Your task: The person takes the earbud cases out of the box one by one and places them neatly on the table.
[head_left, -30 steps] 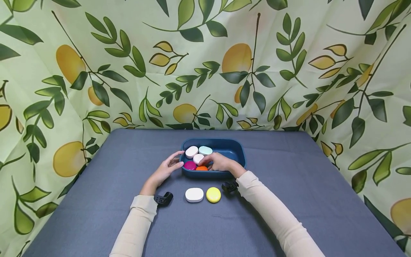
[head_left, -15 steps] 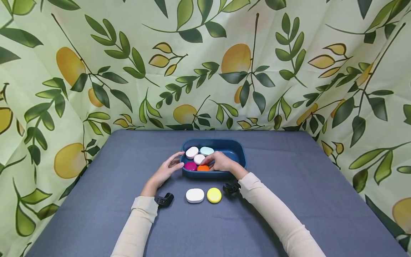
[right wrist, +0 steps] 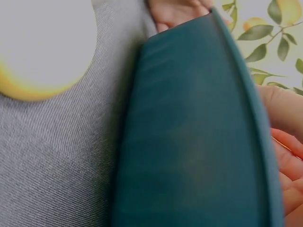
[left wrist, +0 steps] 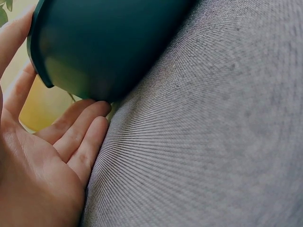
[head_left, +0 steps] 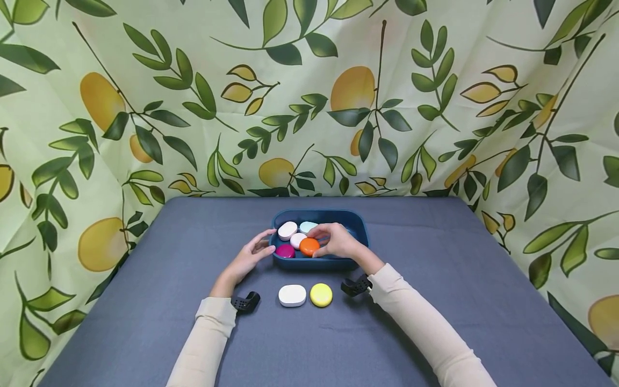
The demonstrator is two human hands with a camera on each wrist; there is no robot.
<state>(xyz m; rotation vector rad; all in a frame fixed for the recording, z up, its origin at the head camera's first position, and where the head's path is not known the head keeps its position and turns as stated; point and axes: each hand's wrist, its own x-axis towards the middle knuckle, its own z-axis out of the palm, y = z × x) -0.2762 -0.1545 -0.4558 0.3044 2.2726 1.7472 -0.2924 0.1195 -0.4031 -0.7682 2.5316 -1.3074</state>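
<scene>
A blue rectangular tray (head_left: pixel 356 228) lies near the back of the table. My left hand (head_left: pixel 249 259) rests against its left end, thumb and fingertips touching the rim. In the left wrist view, the fingers of that left hand (left wrist: pixel 52 151) look mostly straight. My right hand (head_left: pixel 337 239) pinches a smooth orange disc (head_left: pixel 309 246) between thumb and fingers, tilted above the tray's near side. Also in the tray are a magenta disc (head_left: pixel 285 251), a pale pink rounded piece (head_left: pixel 297 241), a whitish oval piece (head_left: pixel 287 230) and a light-blue oval piece (head_left: pixel 308 227), partly hidden by my fingers.
In front of the tray, a white oval piece (head_left: pixel 292 295) and a yellow disc (head_left: pixel 321 295) lie side by side on the grey cloth-covered table (head_left: pixel 309 344). A leaf-and-fruit patterned curtain (head_left: pixel 300 107) closes off the back and sides.
My right hand has risen slightly with the orange disc, which now tilts up and shows its round face above the near wall. The left hand stays at the tray's left end.
</scene>
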